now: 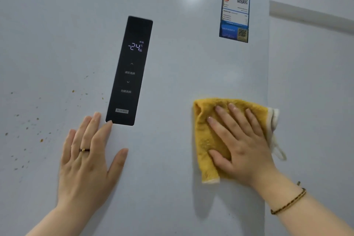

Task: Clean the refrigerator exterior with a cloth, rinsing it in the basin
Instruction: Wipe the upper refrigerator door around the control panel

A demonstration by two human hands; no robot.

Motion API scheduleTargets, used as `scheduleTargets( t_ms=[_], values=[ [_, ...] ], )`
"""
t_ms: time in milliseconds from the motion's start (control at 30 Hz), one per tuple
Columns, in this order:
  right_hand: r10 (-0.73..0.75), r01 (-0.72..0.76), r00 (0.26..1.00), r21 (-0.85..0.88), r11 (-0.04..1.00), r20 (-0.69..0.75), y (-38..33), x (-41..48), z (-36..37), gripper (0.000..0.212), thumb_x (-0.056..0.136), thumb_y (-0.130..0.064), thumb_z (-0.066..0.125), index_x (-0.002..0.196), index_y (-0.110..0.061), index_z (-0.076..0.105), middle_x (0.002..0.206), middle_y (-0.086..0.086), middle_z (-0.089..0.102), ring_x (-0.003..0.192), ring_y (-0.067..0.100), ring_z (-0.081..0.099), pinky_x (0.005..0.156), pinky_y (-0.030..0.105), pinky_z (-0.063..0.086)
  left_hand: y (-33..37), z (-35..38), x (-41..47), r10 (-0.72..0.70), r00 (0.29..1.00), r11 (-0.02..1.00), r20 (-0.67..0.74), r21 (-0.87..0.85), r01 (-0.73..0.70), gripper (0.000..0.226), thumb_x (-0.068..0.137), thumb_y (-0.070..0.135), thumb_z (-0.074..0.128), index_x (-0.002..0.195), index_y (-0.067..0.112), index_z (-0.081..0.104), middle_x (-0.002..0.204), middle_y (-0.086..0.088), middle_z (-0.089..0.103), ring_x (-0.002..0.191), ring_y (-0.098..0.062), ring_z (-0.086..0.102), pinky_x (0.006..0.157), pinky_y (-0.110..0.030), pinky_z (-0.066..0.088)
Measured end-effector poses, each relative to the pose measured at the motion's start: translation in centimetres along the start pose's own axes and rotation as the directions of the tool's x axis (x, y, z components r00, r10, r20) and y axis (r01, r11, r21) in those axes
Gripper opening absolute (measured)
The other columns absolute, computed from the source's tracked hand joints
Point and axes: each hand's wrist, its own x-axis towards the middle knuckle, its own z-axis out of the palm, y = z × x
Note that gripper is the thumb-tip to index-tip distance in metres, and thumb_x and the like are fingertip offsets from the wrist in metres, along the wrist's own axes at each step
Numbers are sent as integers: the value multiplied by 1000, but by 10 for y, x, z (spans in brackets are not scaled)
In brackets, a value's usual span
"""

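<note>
The wiping looks to be under way but far from finished. The refrigerator door (pixel 172 86) is pale and glossy, with a black control panel (pixel 130 71) set upright in it. To the right of the panel and level with its lower end, the yellow cloth (pixel 206 140) lies folded flat against the door. The right hand (pixel 243 143) is spread wide on it, fingers straight, pressing it to the surface rather than gripping it. A white edge and a loop of the cloth stick out past the hand on the side away from the panel.

The door around the cloth appears free of marks, though the sheen and soft focus make that hard to confirm. To the left of the panel, a scatter of brown specks (pixel 41 140) covers the door, so that side has not been cleaned yet. The left hand (pixel 86 159) rests open and flat just below and left of the panel, holding nothing, its forefinger tip at the panel's lower corner. An energy label (pixel 234 11) sits above and right of the panel. The basin is not in view, and neither is any rinsing.
</note>
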Motion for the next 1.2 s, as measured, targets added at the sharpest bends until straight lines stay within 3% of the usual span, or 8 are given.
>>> scheduleTargets(
  t_ms=[167, 267, 400, 500, 700, 900, 1067, 1200],
  values=[
    [430, -426, 893, 61, 903, -133, 15, 6, 6, 55, 83, -45, 37, 130, -16, 38, 137, 17, 47, 128, 29, 24, 107, 39, 10, 1, 1, 0, 0, 1000, 1000, -4, -17, 0, 70, 90, 60, 13, 125, 5, 39, 136, -23, 41, 132, -14, 7, 112, -16, -8],
    [568, -567, 810, 55, 822, -146, -15, -21, 9, 54, 91, -48, 28, 131, -14, 35, 139, 19, 43, 131, 31, 21, 105, 46, 12, 1, 2, -1, 5, 1000, 999, -7, -45, -5, 71, 89, 62, 13, 127, 6, 36, 138, -23, 38, 133, -13, 6, 112, -15, -8],
    [394, -391, 918, 58, 918, -47, -45, -71, 4, 57, 94, -55, 12, 137, -20, 26, 142, 10, 27, 143, 21, 2, 110, 46, 8, -1, 3, -2, 1, 1000, 999, -28, -46, -3, 66, 89, 60, 19, 127, 9, 35, 140, -22, 36, 133, -13, 4, 111, -15, -8],
    [303, -301, 953, 81, 950, -22, -11, -50, 2, 60, 93, -57, 14, 132, -16, 34, 139, 10, 29, 135, 31, 17, 108, 47, 13, -3, 6, -1, -13, 998, 999, -56, -38, 11, 57, 83, 46, 34, 127, 10, 36, 142, -20, 34, 133, -13, 3, 111, -16, -9],
    [562, -539, 827, 243, 806, -30, 20, 2, 6, 67, 86, -48, 32, 137, -4, 37, 146, 22, 30, 135, 39, 20, 110, 42, 14, -6, 11, -3, -20, 995, 996, -94, -84, 12, 64, 87, 63, 21, 128, 15, 32, 142, -4, 20, 134, -11, 2, 104, -60, 22],
    [454, -449, 890, 83, 889, -44, -39, -75, 5, 59, 95, -52, 11, 136, -12, 27, 141, 13, 26, 141, 27, 7, 110, 39, 9, -4, 10, -4, -22, 996, 998, -91, -62, 16, 55, 81, 42, 35, 127, 12, 34, 142, -18, 32, 135, -11, 4, 113, -20, -3],
    [368, -363, 925, 66, 929, -91, -5, -39, 6, 61, 94, -54, 13, 130, -10, 34, 138, 16, 31, 129, 38, 21, 107, 44, 15, -7, 13, -4, -33, 995, 994, -95, -103, 23, 57, 84, 54, 31, 128, 16, 31, 143, -5, 21, 134, -13, 2, 108, -57, 18],
    [461, -460, 880, 32, 887, -113, 0, -18, 8, 61, 95, -52, 10, 131, -9, 34, 137, 24, 43, 129, 35, 21, 106, 44, 13, -4, 10, -4, -31, 996, 996, -86, -91, 23, 57, 85, 54, 30, 128, 15, 32, 144, -14, 28, 134, -13, 3, 114, -45, 10]
  ],
)
